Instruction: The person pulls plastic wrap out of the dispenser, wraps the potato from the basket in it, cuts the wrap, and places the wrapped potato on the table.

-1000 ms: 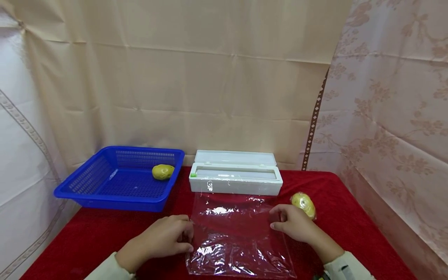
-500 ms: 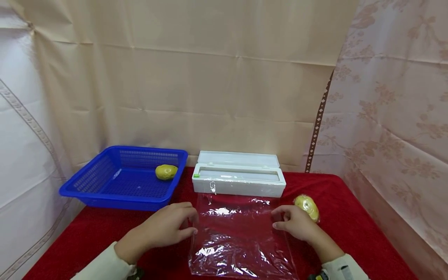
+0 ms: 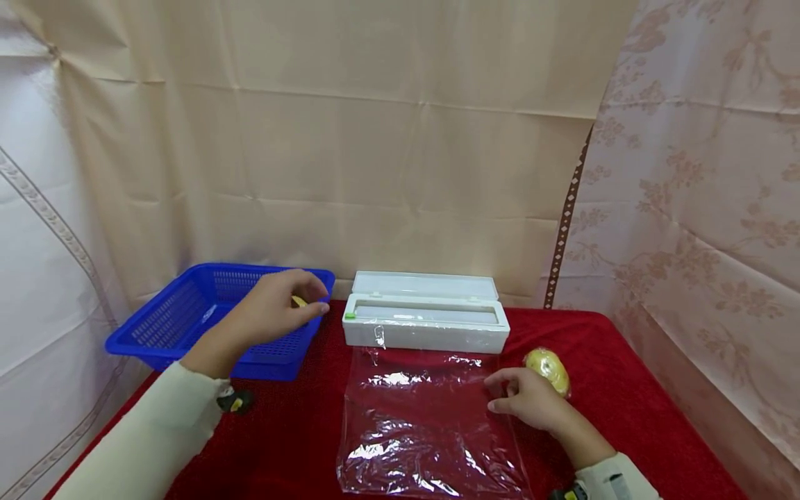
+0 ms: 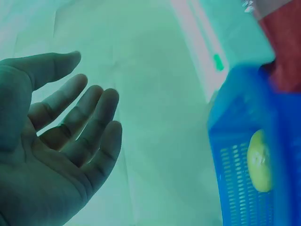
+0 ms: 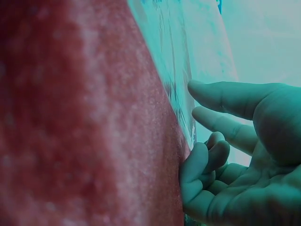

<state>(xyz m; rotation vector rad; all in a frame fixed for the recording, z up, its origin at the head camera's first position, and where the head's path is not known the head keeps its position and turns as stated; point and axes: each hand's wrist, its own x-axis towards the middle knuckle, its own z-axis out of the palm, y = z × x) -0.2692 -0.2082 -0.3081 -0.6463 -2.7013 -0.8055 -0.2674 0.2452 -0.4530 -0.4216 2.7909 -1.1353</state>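
Note:
My left hand [image 3: 278, 305] is over the right side of the blue basket [image 3: 150, 347], thumb and fingers apart and holding nothing. Between them, in the head view, shows part of a yellow, oval, potato-like thing [image 3: 298, 301]. The left wrist view shows that yellow thing [image 4: 259, 162] in the basket, apart from the spread fingers. My right hand [image 3: 531, 399] rests at the right edge of a sheet of clear plastic wrap [image 3: 425, 410], its thumb and index finger apart. This sheet lies on the red cloth and runs up to a white wrap dispenser [image 3: 425, 336] with its lid raised.
A second yellow potato-like thing [image 3: 547, 370], covered in plastic wrap, lies just beyond my right hand. The dispenser's green slider [image 3: 350, 316] sits at its left end. Red cloth [image 3: 625, 389] covers the table; a beige curtain [image 3: 400, 139] hangs behind.
My left hand has left the left edge of the plastic wrap and moved up and left to the basket. The right hand stays by the sheet's right edge.

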